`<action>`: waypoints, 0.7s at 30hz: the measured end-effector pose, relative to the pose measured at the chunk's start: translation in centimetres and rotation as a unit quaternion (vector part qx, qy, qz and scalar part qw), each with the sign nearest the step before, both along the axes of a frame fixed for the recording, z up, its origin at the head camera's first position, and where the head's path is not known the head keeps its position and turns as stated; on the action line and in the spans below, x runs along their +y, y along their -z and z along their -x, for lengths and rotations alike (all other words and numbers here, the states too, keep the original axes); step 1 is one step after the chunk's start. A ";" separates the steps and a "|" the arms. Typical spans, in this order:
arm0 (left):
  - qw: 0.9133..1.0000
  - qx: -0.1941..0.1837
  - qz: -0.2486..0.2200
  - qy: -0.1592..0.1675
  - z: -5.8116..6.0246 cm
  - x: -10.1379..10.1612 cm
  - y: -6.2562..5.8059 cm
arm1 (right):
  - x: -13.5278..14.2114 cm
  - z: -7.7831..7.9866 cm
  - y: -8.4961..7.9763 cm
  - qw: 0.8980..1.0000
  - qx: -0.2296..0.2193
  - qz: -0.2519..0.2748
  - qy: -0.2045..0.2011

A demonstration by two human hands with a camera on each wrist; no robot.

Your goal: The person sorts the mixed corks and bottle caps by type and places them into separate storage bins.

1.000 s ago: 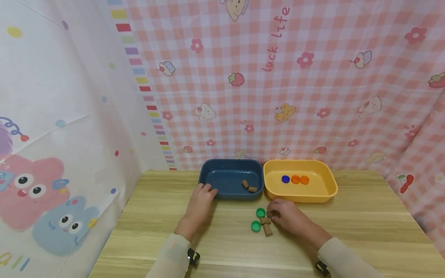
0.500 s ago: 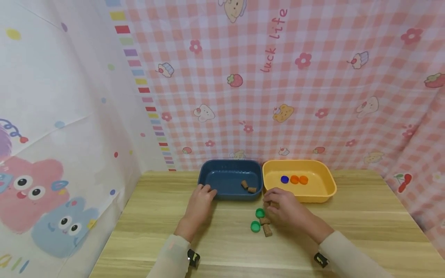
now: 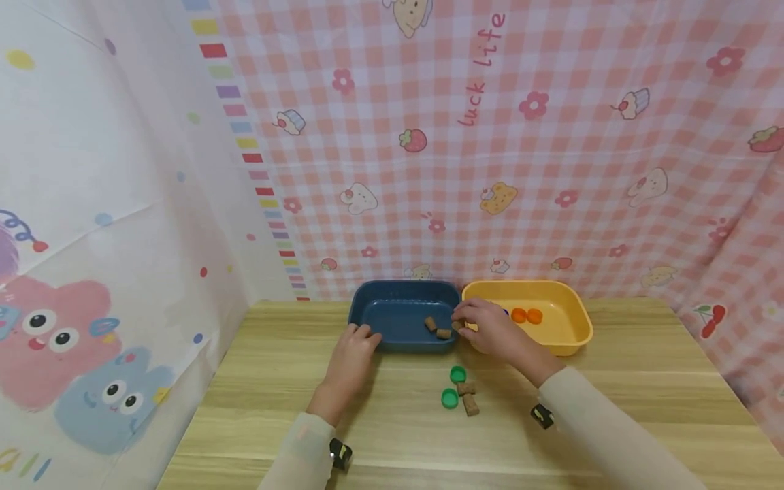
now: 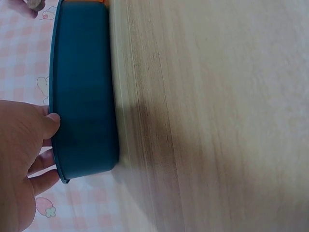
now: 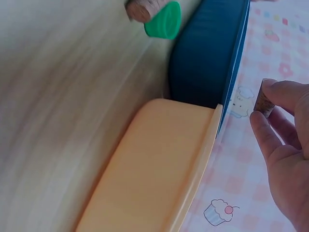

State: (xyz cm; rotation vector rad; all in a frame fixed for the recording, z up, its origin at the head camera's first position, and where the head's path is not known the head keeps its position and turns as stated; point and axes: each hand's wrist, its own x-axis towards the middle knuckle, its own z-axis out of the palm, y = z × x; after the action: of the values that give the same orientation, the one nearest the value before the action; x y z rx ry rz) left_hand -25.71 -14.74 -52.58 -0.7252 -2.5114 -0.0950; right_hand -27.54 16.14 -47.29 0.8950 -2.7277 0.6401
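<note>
My right hand point(image 3: 495, 331) pinches a cork point(image 5: 263, 102) between thumb and fingertips. In the head view that hand is over the spot where the blue tray point(image 3: 392, 310) and the yellow tray point(image 3: 566, 333) meet. Two corks point(image 3: 444, 334) lie in the blue tray, toward its right side. At the tray's front left corner, my left hand point(image 3: 352, 359) holds the rim, thumb outside and fingers over the inner side, as the left wrist view point(image 4: 21, 150) shows. On the table in front lie two more corks point(image 3: 471, 405) beside two green bottle caps point(image 3: 450, 398).
Two orange caps point(image 3: 527, 316) lie in the yellow tray, and a blue cap point(image 3: 505, 312) is partly hidden by my right hand. Both trays stand at the back edge of the wooden table point(image 3: 275, 408), close to a checked cloth point(image 3: 398, 177).
My right hand has picked up a cork from beside the green caps and carried it up and left to the blue tray's right edge. The left hand stays at the rim.
</note>
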 end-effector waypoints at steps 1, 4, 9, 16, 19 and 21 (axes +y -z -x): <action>1.000 -0.003 0.000 -0.001 0.0 0.0 0.0 | -0.1 0.3 -0.1 1.000 0.003 -0.001 -0.003; 1.000 -0.006 0.000 -0.002 0.0 0.0 -0.1 | -0.3 1.3 -0.2 1.000 -0.001 -0.001 -0.010; 1.000 -0.005 0.002 -0.004 0.0 0.0 -0.1 | -0.6 2.6 -0.5 1.000 -0.015 -0.023 -0.012; 1.000 -0.009 0.004 -0.007 0.0 0.0 0.0 | -1.2 3.9 -1.2 0.998 -0.032 -0.055 -0.028; 1.000 -0.013 0.005 -0.006 0.0 0.0 -0.1 | -1.4 4.2 -1.4 0.996 -0.053 -0.066 -0.028; 1.000 -0.015 0.008 -0.004 0.0 0.0 -0.1 | -1.6 4.5 -1.5 0.995 -0.066 -0.075 -0.032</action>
State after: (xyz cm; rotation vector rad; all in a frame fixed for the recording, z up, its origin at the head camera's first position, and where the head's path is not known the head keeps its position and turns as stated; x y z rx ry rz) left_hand -25.67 -14.73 -52.45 -0.7242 -2.5462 -0.0834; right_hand -32.00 14.55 -45.79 1.0103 -2.9067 0.5294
